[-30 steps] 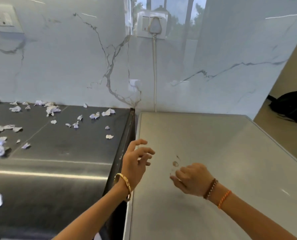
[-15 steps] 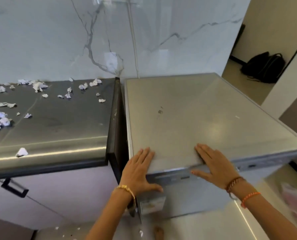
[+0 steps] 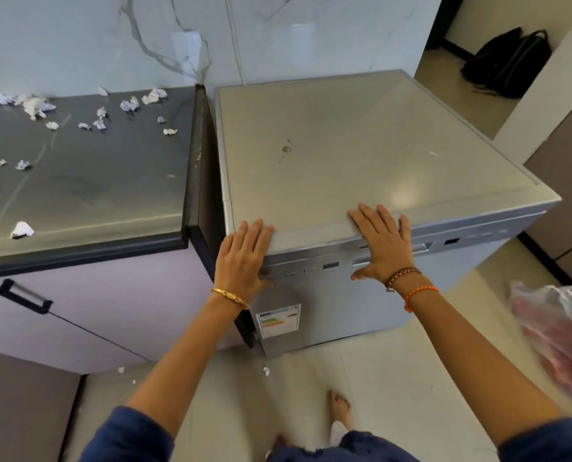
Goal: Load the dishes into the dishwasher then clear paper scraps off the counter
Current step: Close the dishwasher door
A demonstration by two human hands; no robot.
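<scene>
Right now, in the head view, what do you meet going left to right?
Paper scraps on the dark counter → left hand → right hand, both flat on the dishwasher front edge → black backpack → plastic bag.

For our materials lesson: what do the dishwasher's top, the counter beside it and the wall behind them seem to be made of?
Dishwasher top: probably metal or silver-grey laminate with a dull sheen; it throws soft, blurred reflections.
Counter: likely polished dark stone or composite; it is smooth, with a glossy streak along its front edge.
Wall: appears to be glossy white marble or marble-look tile, with grey veins and mirror-like reflections.
</scene>
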